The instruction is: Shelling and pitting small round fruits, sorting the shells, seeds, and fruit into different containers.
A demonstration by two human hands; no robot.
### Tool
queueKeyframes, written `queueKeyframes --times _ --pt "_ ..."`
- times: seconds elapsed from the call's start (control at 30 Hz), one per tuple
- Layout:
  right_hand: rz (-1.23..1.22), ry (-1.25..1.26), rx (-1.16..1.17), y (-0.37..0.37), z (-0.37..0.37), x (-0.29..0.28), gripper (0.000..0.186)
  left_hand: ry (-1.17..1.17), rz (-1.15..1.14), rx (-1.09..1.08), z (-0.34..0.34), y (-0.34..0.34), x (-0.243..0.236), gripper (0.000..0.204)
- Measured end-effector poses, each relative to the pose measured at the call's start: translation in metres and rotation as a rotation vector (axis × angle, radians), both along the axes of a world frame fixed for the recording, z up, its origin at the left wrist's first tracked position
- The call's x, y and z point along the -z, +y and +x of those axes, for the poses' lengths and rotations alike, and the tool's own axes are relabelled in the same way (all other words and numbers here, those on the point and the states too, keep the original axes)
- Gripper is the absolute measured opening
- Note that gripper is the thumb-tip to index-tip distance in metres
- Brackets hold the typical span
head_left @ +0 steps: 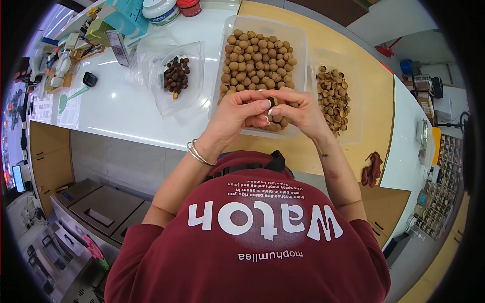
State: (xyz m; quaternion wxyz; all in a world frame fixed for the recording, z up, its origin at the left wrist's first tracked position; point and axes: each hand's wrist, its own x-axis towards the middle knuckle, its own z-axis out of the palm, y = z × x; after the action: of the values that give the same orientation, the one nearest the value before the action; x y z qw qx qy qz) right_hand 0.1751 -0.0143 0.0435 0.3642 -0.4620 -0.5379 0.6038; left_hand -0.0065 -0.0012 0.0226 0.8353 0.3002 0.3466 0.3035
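Observation:
Over the near end of a clear plastic tub of round brown dried longans, my two hands meet. My left hand and my right hand pinch one partly peeled dried longan, whose dark flesh shows between the thumbs. Fingers cover most of it. Left of the tub, a clear plastic bag lies opened out, with dark peeled longans piled in it. To the right, broken longan shells fill part of a second clear tub.
A phone stands propped behind the bag. White and red jars line the back. A green spoon and small black cup lie at the left. A dark red crumpled item sits at the right table edge.

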Motion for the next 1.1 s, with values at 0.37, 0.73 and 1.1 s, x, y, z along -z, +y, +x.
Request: queueKeyframes --times 0.37,0.73,1.1 --pt "0.326 -0.367 -0.064 0.003 -0.009 -0.014 0.033 -0.157 -0.044 -0.055 -0.001 -0.004 0.005 0.022" --pt "-0.033 -0.096 -0.173 0.059 -0.071 -0.017 0.019 -0.086 -0.125 -0.274 -0.047 -0.046 -0.005 0.024" --pt "1.313 -0.967 -0.868 0.13 -0.209 0.121 0.008 -0.052 -0.078 -0.662 -0.087 -0.098 0.014 0.024"
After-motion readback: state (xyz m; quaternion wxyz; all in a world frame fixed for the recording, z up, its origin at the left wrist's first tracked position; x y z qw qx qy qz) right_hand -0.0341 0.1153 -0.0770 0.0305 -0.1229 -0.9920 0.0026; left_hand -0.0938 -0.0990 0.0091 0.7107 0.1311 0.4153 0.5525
